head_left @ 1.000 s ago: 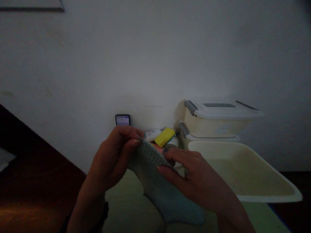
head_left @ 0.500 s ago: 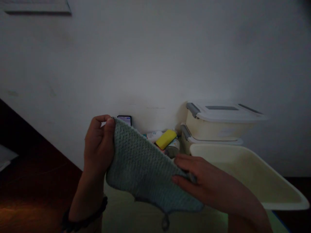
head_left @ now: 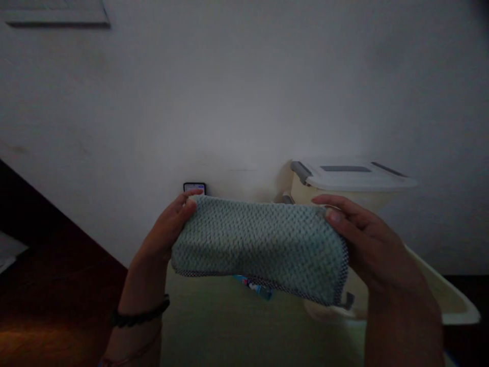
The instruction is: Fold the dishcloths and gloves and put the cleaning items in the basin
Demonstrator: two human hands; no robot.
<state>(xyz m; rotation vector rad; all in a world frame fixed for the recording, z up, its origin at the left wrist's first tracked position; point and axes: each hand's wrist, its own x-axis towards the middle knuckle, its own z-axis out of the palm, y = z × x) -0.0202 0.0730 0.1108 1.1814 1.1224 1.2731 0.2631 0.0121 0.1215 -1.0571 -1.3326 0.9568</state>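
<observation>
A pale green textured cleaning cloth with a dark checked edge is stretched between my hands above the table. My left hand pinches its upper left corner between thumb and fingers. At the upper right corner, my right hand grips the cloth, thumb on the near face. A small dark hanging loop sticks out from the lower right corner. Below the cloth's edge shows part of a small blue item, mostly covered, its kind unclear.
A phone leans on the wall behind my left hand. Cream storage boxes with a white lid are stacked at the back right. A cream basin stands in front of them, partly behind my right arm. The greenish tabletop lies below.
My right hand has moved up and right to the cloth's corner, so the cloth went from slanting to spread nearly level. It now covers the yellow packet and other items behind it.
</observation>
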